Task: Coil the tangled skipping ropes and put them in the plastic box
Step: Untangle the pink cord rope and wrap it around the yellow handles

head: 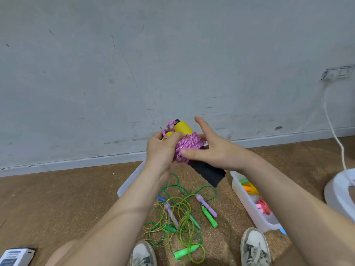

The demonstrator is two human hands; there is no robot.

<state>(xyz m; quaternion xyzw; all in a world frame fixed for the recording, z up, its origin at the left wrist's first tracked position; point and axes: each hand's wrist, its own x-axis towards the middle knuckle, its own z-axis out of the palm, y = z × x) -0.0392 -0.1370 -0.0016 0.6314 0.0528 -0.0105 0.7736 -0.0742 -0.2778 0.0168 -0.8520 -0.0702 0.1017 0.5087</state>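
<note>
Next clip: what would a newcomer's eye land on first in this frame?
The pink skipping rope, wound round its yellow and black handles, is held up mid-frame: the left hand grips it and the right hand lays its thumb on the coil. Below, between the shoes, lies a tangle of green ropes. The plastic box at right holds coloured ropes.

Braided pink rope — woven cloth cord with a faint sheen. Smooth yellow plastic handle ends; black grip matt and soft-looking, like foam. Glossy, translucent plastic green ropes. Milky, semi-clear plastic box. Rough, grainy brown floor — matt, scuffed grey wall.
</note>
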